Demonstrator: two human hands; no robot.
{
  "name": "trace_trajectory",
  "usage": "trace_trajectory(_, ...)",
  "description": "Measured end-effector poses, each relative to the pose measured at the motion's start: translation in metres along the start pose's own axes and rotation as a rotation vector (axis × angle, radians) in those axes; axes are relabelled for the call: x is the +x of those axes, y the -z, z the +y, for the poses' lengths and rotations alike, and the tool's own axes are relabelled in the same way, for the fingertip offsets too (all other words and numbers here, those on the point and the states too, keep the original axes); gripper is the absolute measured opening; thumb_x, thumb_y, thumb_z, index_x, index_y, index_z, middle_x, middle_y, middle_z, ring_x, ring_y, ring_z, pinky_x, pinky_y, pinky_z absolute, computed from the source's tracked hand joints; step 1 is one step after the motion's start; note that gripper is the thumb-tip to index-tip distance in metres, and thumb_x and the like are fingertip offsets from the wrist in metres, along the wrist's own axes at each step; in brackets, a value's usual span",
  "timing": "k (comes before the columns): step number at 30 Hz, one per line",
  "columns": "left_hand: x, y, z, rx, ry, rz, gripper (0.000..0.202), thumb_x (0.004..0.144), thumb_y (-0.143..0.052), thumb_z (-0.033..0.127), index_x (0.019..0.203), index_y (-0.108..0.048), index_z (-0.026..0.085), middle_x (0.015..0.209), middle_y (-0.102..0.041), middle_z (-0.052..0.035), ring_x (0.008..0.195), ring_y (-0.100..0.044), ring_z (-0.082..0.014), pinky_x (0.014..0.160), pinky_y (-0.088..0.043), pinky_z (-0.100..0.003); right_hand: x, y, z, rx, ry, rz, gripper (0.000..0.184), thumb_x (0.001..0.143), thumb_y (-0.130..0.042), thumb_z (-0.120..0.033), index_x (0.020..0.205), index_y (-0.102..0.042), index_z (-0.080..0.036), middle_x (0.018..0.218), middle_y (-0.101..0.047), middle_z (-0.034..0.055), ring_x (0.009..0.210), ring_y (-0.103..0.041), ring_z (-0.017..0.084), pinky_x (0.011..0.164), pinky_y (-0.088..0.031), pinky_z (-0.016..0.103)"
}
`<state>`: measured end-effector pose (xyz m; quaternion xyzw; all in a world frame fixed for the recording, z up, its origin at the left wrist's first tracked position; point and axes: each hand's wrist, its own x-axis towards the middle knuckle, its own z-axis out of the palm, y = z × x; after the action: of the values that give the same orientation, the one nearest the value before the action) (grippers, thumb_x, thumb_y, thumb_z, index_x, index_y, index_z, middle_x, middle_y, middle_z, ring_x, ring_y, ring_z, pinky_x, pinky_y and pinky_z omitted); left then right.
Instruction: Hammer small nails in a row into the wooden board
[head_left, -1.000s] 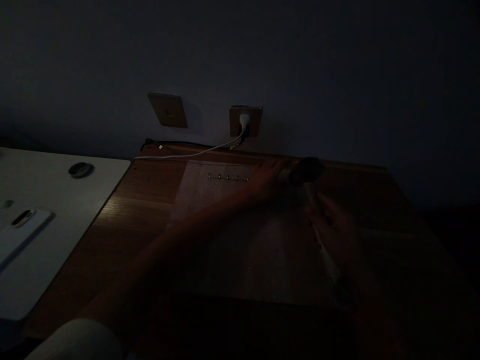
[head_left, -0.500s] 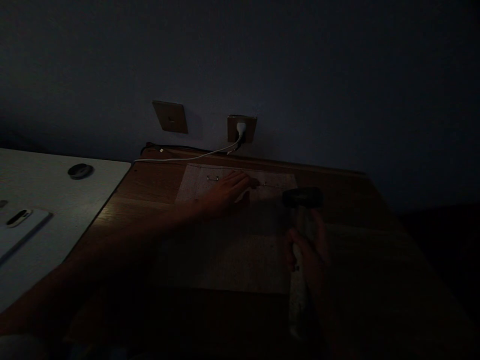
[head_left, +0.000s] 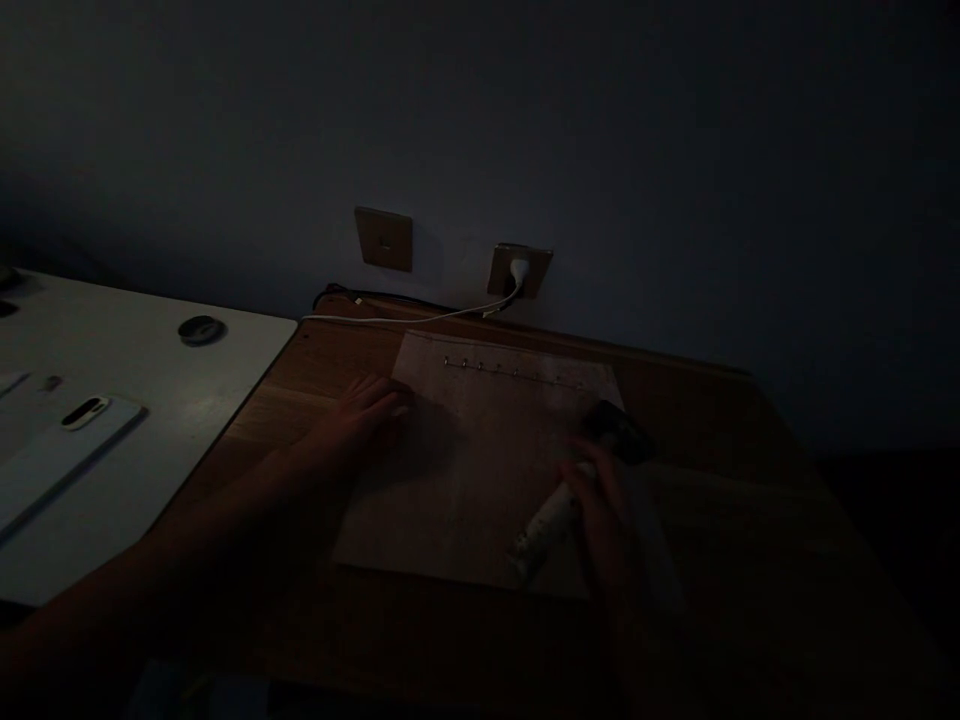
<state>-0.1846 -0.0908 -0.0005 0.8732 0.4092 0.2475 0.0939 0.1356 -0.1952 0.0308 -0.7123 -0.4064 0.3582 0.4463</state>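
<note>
The hammer [head_left: 577,485] lies across the board's [head_left: 480,470] right part, its dark head [head_left: 615,432] toward 1 o'clock and pale handle [head_left: 544,525] toward 7. The right hand [head_left: 607,510] curls over the handle; how tight the grip is cannot be told in the gloom. It looks head-heavy and stiff, best held low on the handle. The left hand [head_left: 367,410] rests flat, fingers spread, at the board's left edge, at 9 o'clock. A row of nails [head_left: 499,368] stands near its far edge on the wooden table [head_left: 300,420].
</note>
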Motion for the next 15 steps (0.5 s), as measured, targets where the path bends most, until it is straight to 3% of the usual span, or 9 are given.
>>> trace_trajectory(3, 0.0, -0.001, -0.002, 0.021, -0.006, -0.001, 0.026, 0.101, -0.051, 0.023, 0.116, -0.072, 0.026, 0.123, -0.073, -0.0092, 0.111, -0.067, -0.0267, 0.1, -0.054, -0.046, 0.001, 0.004, 0.002, -0.191, 0.034, -0.076, 0.043, 0.084, -0.068, -0.065, 0.102, -0.072, -0.026, 0.094, -0.071, 0.0052, 0.085, -0.068, 0.026, 0.068, -0.055, 0.034)
trace_trajectory(7, -0.005, -0.004, -0.008, 0.043, 0.02, 0.005, 0.027, 0.1, -0.053, 0.024, 0.121, -0.071, 0.026, 0.128, -0.071, -0.0106, 0.116, -0.066, -0.0291, 0.101, -0.056, -0.049, -0.001, 0.008, 0.005, -0.399, 0.054, -0.194, 0.044, 0.09, -0.061, -0.068, 0.101, -0.073, -0.027, 0.091, -0.075, 0.0058, 0.086, -0.071, 0.03, 0.075, -0.054, 0.041)
trace_trajectory(10, -0.012, -0.003, -0.011, 0.081, 0.069, 0.027, 0.032, 0.099, -0.054, 0.026, 0.128, -0.068, 0.029, 0.135, -0.068, -0.011, 0.12, -0.067, -0.0316, 0.103, -0.056, -0.052, -0.006, 0.011, 0.006, -0.484, 0.066, -0.173, 0.051, 0.093, -0.056, -0.071, 0.119, -0.074, -0.031, 0.096, -0.077, 0.0066, 0.087, -0.072, 0.032, 0.073, -0.053, 0.043)
trace_trajectory(12, -0.016, 0.002, -0.009, 0.093, 0.101, 0.017, 0.033, 0.099, -0.054, 0.028, 0.13, -0.066, 0.03, 0.138, -0.067, -0.0106, 0.121, -0.067, -0.0324, 0.104, -0.056, -0.054, -0.01, 0.015, 0.009, -0.47, 0.083, -0.14, 0.057, 0.094, -0.055, -0.072, 0.13, -0.071, -0.03, 0.086, -0.075, 0.0054, 0.077, -0.071, 0.031, 0.066, -0.052, 0.041)
trace_trajectory(15, -0.022, 0.012, 0.002, 0.027, 0.171, -0.043, 0.034, 0.102, -0.05, 0.031, 0.133, -0.064, 0.028, 0.141, -0.066, -0.011, 0.118, -0.07, -0.0301, 0.099, -0.06, -0.049, -0.012, 0.03, 0.02, -0.397, 0.14, -0.007, 0.055, 0.093, -0.056, -0.073, 0.118, -0.072, -0.027, 0.081, -0.073, 0.0057, 0.074, -0.07, 0.029, 0.064, -0.054, 0.04)
